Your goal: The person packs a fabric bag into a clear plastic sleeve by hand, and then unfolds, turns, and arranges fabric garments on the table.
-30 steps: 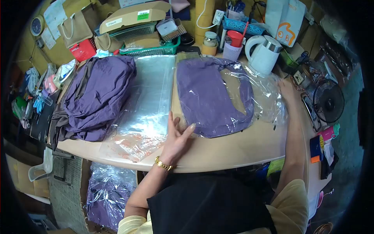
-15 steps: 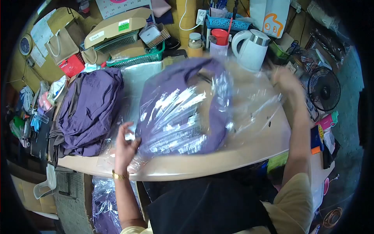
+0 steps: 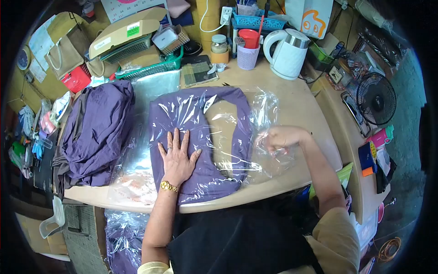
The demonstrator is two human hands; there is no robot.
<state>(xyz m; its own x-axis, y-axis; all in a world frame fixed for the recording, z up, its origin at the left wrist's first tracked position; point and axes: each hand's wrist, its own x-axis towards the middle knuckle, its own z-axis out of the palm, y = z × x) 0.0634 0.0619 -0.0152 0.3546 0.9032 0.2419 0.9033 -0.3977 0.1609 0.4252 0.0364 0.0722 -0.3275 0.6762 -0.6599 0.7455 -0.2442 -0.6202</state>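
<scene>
A purple fabric bag [image 3: 180, 182] with a wide looped strap lies flat on the table, inside a clear plastic bag [image 3: 265, 107]. My left hand [image 3: 179, 158] presses flat on the plastic over the purple fabric, fingers spread. To the right, my right hand [image 3: 284, 138] is closed on the loose end of the plastic bag; its fingertips are slightly blurred. A pile of purple fabric bags [image 3: 98, 132] with dark straps rests at the left. Flat clear plastic bags [image 3: 157, 82] lie between that pile and the wrapped bag.
Along the back of the table [image 3: 315, 118] stand a white kettle [image 3: 288, 55], a lilac cup [image 3: 248, 57], a jar [image 3: 219, 45] and a green basket [image 3: 150, 68]. A black fan [image 3: 376, 98] is at the right. Below the table's left front edge are plastic-wrapped purple items [image 3: 125, 237].
The wrapped purple bag has come down flat onto the table. My left hand has moved from its edge onto its top. My right hand has moved left and nearer, onto the plastic's end.
</scene>
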